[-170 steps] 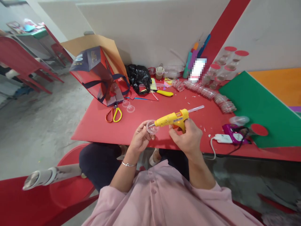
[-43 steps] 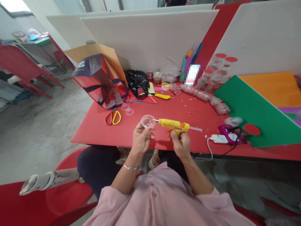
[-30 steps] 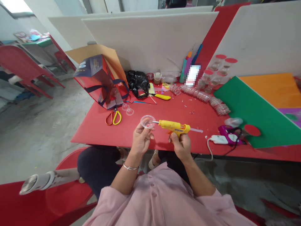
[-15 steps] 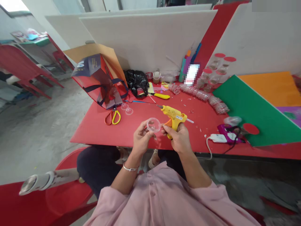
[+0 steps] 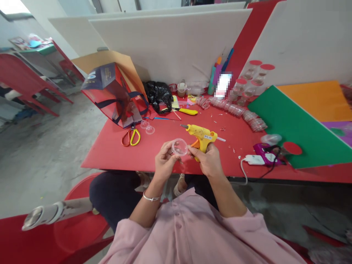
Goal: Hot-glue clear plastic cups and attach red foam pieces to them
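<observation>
Between the fingers of my left hand (image 5: 164,161) is a clear round plastic lid (image 5: 179,147), held over the front part of the red table (image 5: 110,157). My right hand (image 5: 210,159) is wrapped round the handle of a yellow glue gun (image 5: 200,136), its nozzle pointing left above the lid. A clear glue stick (image 5: 221,139) sticks out of the gun's rear. The right fingertips come close to the lid's rim; I cannot tell whether they touch it. Two more clear lids (image 5: 150,129) and scissors (image 5: 133,136) with red and yellow handles lie to the left.
A paper bag (image 5: 110,93) and a black plastic bag (image 5: 158,95) stand behind. A yellow cutter (image 5: 188,111) lies mid-table. Rows of clear lids (image 5: 229,107), red-capped jars (image 5: 260,79), a green board (image 5: 297,135) and a purple power strip (image 5: 265,156) are on the right.
The view has shifted very slightly. Both hands keep their holds on the lid and the glue gun, with almost no movement.
</observation>
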The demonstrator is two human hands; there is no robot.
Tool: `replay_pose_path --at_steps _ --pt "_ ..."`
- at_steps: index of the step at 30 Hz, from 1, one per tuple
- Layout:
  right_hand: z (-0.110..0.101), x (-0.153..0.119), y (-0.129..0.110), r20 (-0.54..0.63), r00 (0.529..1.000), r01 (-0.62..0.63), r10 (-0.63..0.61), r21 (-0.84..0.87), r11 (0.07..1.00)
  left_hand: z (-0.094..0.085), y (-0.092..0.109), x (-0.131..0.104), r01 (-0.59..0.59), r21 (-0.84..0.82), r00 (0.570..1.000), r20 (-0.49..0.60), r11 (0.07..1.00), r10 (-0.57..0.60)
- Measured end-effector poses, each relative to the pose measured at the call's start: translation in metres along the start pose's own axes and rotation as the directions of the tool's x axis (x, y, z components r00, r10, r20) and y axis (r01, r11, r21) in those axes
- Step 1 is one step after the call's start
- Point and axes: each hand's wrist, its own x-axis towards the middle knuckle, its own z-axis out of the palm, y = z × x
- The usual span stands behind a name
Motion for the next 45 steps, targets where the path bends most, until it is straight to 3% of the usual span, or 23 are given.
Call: replay_pose_path --at_steps 10,16,20,28,31,34,38,42,45 --pt "-0.003 0.000 0.005 -0.076 0.997 -0.004 0.001 -0.050 0.999 0.005 0.005 -0.001 0.181 -0.297 0.973 -0.083 0.938 -0.214" --pt "-0.021 -0.011 0.018 -0.006 1.000 0.011 -0.011 0.015 1.000 -0.001 0.007 0.004 0.242 -0.384 0.947 -0.108 0.891 -0.304" --pt "-0.035 -0.022 0.027 -0.077 0.996 -0.043 0.032 -0.132 0.990 -0.002 0.005 0.008 0.245 -0.383 0.931 -0.163 0.891 -0.327" --pt "-0.035 -0.037 0.025 -0.120 0.982 0.077 -0.145 -0.448 0.891 0.004 0.000 0.009 0.195 -0.291 0.944 -0.202 0.937 -0.259" --pt "-0.034 -0.040 0.030 -0.081 0.967 0.161 -0.241 -0.537 0.828 0.007 0.001 0.008 0.186 -0.276 0.946 -0.210 0.943 -0.248" --pt "-0.035 -0.039 0.033 -0.047 0.957 0.207 -0.285 -0.577 0.790 0.009 0.004 0.007 0.192 -0.274 0.945 -0.208 0.942 -0.253" --pt "-0.035 -0.038 0.033 -0.086 0.952 0.186 -0.293 -0.597 0.781 0.012 0.006 0.006 0.204 -0.263 0.946 -0.194 0.943 -0.259" --pt "-0.034 -0.042 0.032 -0.016 0.955 0.226 -0.296 -0.607 0.762 0.014 0.004 0.005 0.157 -0.232 0.955 -0.212 0.960 -0.207" --pt "-0.032 -0.043 0.035 -0.050 0.950 0.212 -0.307 -0.619 0.756 0.015 0.003 0.005 0.131 -0.226 0.954 -0.238 0.965 -0.185"
